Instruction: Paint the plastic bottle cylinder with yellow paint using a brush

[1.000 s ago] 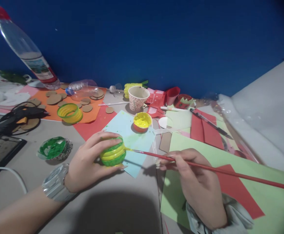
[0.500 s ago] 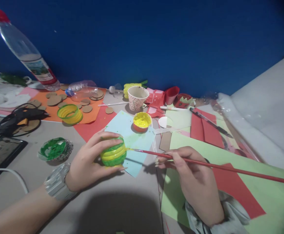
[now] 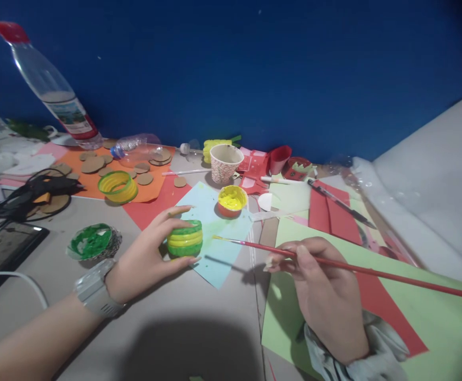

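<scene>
My left hand curls loosely round a ribbed plastic bottle piece, painted in green and yellow bands. The thumb lies along its near side and a finger passes over its top; the index finger is lifted. The piece is upright at the edge of a light blue paper. Between the fingers of my right hand is a thin red paintbrush. Its yellow-tipped bristles point left, a small gap away from the piece. Behind the brush, a small red cup of yellow paint stands on the blue paper.
A bowl of green paint sits left of my hand. Behind it are a similar yellow-green ring, cardboard discs and a tall bottle. A paper cup stands at the back. Green paper covers the right side.
The brush tip has left the bottle piece and moved slightly right. The piece now sits lower and more upright, and my left fingers have loosened, with the index finger raised.
</scene>
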A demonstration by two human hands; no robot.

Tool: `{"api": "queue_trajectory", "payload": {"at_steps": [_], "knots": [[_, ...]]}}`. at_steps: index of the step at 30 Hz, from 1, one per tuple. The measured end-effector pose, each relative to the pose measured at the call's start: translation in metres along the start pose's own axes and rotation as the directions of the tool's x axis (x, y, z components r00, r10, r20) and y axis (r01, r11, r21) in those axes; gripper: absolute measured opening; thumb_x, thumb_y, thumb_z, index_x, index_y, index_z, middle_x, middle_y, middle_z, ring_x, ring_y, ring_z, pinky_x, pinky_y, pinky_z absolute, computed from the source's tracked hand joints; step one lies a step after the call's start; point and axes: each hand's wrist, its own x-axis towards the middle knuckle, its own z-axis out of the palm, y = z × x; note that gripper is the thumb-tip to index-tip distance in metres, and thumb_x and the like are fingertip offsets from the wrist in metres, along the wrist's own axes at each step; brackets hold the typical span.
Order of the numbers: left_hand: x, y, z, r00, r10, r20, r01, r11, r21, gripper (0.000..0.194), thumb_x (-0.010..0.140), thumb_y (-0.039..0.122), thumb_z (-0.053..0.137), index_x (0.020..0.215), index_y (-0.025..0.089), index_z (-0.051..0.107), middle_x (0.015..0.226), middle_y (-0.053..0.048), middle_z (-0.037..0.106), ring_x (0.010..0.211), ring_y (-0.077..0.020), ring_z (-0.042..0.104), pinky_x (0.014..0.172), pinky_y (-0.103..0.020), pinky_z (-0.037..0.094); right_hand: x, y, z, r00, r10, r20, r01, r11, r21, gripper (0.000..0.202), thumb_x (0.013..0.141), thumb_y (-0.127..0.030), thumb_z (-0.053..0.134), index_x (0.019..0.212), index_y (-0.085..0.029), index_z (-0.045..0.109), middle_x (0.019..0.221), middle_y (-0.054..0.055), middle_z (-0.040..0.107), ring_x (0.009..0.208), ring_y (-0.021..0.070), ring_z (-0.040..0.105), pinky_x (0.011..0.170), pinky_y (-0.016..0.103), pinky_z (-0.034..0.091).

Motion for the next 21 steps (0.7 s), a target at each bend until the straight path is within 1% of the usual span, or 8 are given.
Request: {"api": "queue_trajectory", "payload": {"at_steps": [2, 3, 6, 8, 11, 14, 18, 21], "knots": [[-0.001, -0.002, 0.000, 0.999, -0.042, 0.000, 0.042, 0.998, -0.052, 0.045, 0.077, 0.042, 0.071, 0.111, 0.023, 0.050, 0.143, -0.015, 0.046, 0.130, -0.0313, 0.047, 0.100, -0.048, 0.047, -0.001, 0.003, -0.001, 1.000, 0.002, 0.014, -0.002, 1.000, -0.019, 0.011, 0.089, -0.030, 0.058, 0.081, -0.024, 0.062, 0.072, 0.000, 0.068, 0.068, 0.0189, 0.068, 0.061, 0.034, 0.060], [-0.002, -0.003, -0.001, 0.998, -0.064, 0.003, 0.064, 0.996, -0.068, 0.049, 0.076, 0.043, 0.071, 0.114, 0.023, 0.048, 0.142, -0.015, 0.048, 0.129, -0.0313, 0.049, 0.099, -0.047, 0.049, -0.002, 0.004, -0.002, 1.000, 0.002, 0.022, -0.001, 1.000, -0.029, 0.011, 0.089, -0.030, 0.058, 0.082, -0.024, 0.062, 0.073, 0.000, 0.068, 0.068, 0.0193, 0.069, 0.062, 0.035, 0.060], [-0.003, -0.005, -0.002, 0.995, -0.100, 0.009, 0.101, 0.994, -0.050, 0.069, 0.074, 0.045, 0.073, 0.131, 0.027, 0.039, 0.140, -0.012, 0.052, 0.125, -0.0302, 0.053, 0.097, -0.045, 0.051, -0.005, 0.006, -0.002, 0.998, 0.003, 0.055, -0.001, 0.999, -0.043, 0.009, 0.090, -0.029, 0.057, 0.085, -0.025, 0.063, 0.076, 0.001, 0.070, 0.070, 0.0189, 0.069, 0.065, 0.035, 0.060], [-0.004, -0.005, -0.003, 0.996, -0.084, 0.008, 0.084, 0.996, -0.010, 0.078, 0.073, 0.046, 0.074, 0.138, 0.027, 0.034, 0.139, -0.011, 0.052, 0.126, -0.0303, 0.053, 0.100, -0.046, 0.049, -0.007, 0.006, 0.000, 0.997, -0.002, 0.079, 0.006, 0.999, -0.044, 0.009, 0.090, -0.028, 0.057, 0.086, -0.025, 0.064, 0.078, 0.001, 0.071, 0.070, 0.0176, 0.069, 0.065, 0.033, 0.061], [-0.004, -0.003, -0.003, 1.000, 0.014, 0.024, -0.015, 0.998, 0.068, 0.075, 0.073, 0.047, 0.073, 0.137, 0.026, 0.039, 0.141, -0.011, 0.051, 0.132, -0.0317, 0.045, 0.108, -0.051, 0.040, -0.008, 0.004, 0.004, 0.993, -0.021, 0.116, 0.027, 0.998, -0.051, 0.012, 0.090, -0.028, 0.057, 0.083, -0.024, 0.065, 0.081, 0.001, 0.071, 0.070, 0.0163, 0.070, 0.065, 0.031, 0.062], [-0.003, 0.000, -0.002, 0.990, 0.107, 0.089, -0.118, 0.984, 0.130, 0.068, 0.076, 0.045, 0.071, 0.135, 0.026, 0.043, 0.144, -0.011, 0.048, 0.136, -0.0313, 0.040, 0.111, -0.054, 0.034, -0.008, 0.003, 0.007, 0.990, -0.027, 0.139, 0.037, 0.997, -0.068, 0.014, 0.091, -0.028, 0.055, 0.083, -0.023, 0.065, 0.081, 0.002, 0.071, 0.074, 0.0160, 0.072, 0.068, 0.029, 0.062], [-0.001, 0.001, -0.002, 0.983, 0.123, 0.135, -0.144, 0.977, 0.159, 0.065, 0.078, 0.045, 0.069, 0.135, 0.024, 0.044, 0.145, -0.012, 0.047, 0.135, -0.0320, 0.042, 0.111, -0.058, 0.030, -0.008, 0.003, 0.008, 0.986, -0.005, 0.166, 0.022, 0.995, -0.096, 0.013, 0.092, -0.028, 0.055, 0.085, -0.021, 0.063, 0.077, 0.003, 0.074, 0.073, 0.0167, 0.073, 0.069, 0.028, 0.062], [-0.001, 0.001, -0.003, 0.983, 0.138, 0.122, -0.157, 0.974, 0.163, 0.065, 0.078, 0.043, 0.069, 0.135, 0.024, 0.044, 0.144, -0.012, 0.047, 0.135, -0.0309, 0.042, 0.112, -0.054, 0.031, -0.008, 0.004, 0.010, 0.986, -0.007, 0.165, 0.026, 0.993, -0.112, 0.013, 0.091, -0.029, 0.055, 0.085, -0.021, 0.063, 0.079, 0.004, 0.074, 0.074, 0.0176, 0.073, 0.068, 0.029, 0.062]]}}
